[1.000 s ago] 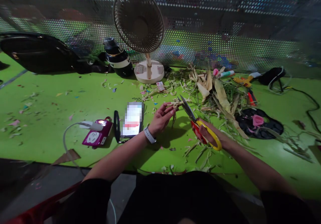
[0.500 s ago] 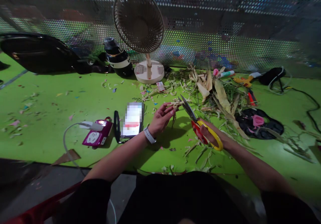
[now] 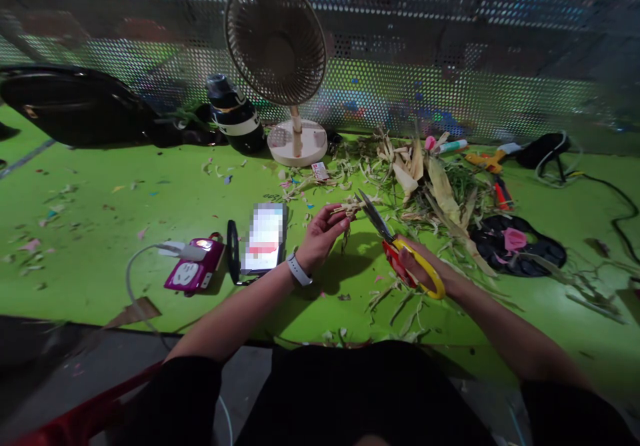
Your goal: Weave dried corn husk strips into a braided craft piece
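Note:
Between its thumb and fingers, my left hand (image 3: 325,233) pinches a small pale bundle of husk strips (image 3: 349,209), from which a thin piece hangs down. My right hand (image 3: 416,263) is wrapped round the red and yellow handles of the scissors (image 3: 379,218). The blades point up and to the left, with their tips just beside the bundle's right end. Behind and to the right of the scissors lies a heap of dried husks (image 3: 443,183) and green stems.
A phone (image 3: 264,239) and a purple power adapter (image 3: 196,266) lie left of my hands. A fan (image 3: 297,143) and a black bottle (image 3: 237,123) stand at the back. On the right are a black tray (image 3: 533,263) and a yellow glue gun (image 3: 487,161).

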`<state>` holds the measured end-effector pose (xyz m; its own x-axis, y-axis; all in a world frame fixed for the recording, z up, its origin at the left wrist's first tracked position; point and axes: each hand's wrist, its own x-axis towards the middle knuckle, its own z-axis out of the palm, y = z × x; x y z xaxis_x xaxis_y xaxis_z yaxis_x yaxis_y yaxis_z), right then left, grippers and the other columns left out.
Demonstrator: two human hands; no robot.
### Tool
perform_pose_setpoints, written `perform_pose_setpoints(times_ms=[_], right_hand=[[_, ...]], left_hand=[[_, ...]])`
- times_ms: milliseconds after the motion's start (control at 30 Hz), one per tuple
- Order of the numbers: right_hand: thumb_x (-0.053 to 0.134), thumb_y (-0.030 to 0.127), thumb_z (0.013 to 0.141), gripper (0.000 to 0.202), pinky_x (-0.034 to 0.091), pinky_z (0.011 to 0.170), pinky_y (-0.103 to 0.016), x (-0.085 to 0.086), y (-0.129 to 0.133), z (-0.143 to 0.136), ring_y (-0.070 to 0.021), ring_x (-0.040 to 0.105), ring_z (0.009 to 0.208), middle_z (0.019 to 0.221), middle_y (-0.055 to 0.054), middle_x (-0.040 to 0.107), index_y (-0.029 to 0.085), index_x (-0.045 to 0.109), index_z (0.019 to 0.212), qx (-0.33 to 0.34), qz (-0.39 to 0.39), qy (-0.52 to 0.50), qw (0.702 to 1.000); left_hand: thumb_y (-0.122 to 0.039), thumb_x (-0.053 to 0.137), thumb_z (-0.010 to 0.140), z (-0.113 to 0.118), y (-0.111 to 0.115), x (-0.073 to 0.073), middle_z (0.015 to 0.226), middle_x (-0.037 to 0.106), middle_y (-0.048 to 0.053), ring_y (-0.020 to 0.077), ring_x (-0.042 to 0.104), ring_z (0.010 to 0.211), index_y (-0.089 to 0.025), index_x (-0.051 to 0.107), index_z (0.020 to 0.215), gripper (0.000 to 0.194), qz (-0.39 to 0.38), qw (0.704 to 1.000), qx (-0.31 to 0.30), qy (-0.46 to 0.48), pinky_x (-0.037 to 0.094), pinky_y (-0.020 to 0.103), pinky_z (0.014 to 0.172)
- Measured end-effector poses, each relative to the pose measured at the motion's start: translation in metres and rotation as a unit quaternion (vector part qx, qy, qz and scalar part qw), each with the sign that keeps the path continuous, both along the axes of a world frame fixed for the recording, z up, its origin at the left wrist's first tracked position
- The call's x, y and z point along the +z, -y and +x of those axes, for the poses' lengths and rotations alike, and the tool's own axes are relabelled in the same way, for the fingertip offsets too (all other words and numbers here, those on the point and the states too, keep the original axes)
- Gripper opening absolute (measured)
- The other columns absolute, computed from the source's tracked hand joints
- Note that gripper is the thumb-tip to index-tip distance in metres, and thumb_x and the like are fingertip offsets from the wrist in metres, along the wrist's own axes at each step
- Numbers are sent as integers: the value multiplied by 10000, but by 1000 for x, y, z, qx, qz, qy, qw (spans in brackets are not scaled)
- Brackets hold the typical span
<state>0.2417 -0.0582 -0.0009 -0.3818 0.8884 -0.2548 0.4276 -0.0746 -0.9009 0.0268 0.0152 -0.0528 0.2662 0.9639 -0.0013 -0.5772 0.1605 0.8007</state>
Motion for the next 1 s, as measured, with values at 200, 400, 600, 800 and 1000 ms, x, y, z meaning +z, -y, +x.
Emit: perform_pose_setpoints(times_ms=[200,400,600,800,1000], right_hand=[[402,724,837,510,385,393,-232,-7,1,4,-86,441,409,595,53,475,214,409,855,5,-3,-23,1000],[383,751,821,525,365,369,-246,-8,1,-3,-103,414,381,510,56,442,228,382,780,-41,6,17,999],[373,700,860,484,351,414,-262,-4,6,-10,-118,420,411,505,40,439,233,378,731,-73,28,80,994],[327,734,846,519,327,438,-267,-15,-11,0,-137,439,429,520,27,457,238,400,713,-109,78,172,976],[444,599,864,451,377,548,-305,-5,-23,2,-258,637,642,718,-105,673,180,601,918,33,112,511,852]], left_hand=[[-257,823,670,-1,-1,-2,999,725,19,140,670,969,-216,642,994,374,14,1000,1,-18,500,266,885],[-256,840,646,0,0,0,990,729,7,127,671,960,-220,649,973,380,7,1000,-6,-8,498,245,877],[-229,854,622,1,2,4,955,728,-3,103,675,924,-213,644,961,399,-15,1000,-12,12,505,204,845],[-211,844,635,-2,3,10,956,726,-8,97,677,922,-207,629,959,389,-34,999,-6,24,503,196,843],[-209,838,641,-3,1,15,869,708,-30,101,685,862,-212,614,972,401,-27,999,7,18,511,218,845]])
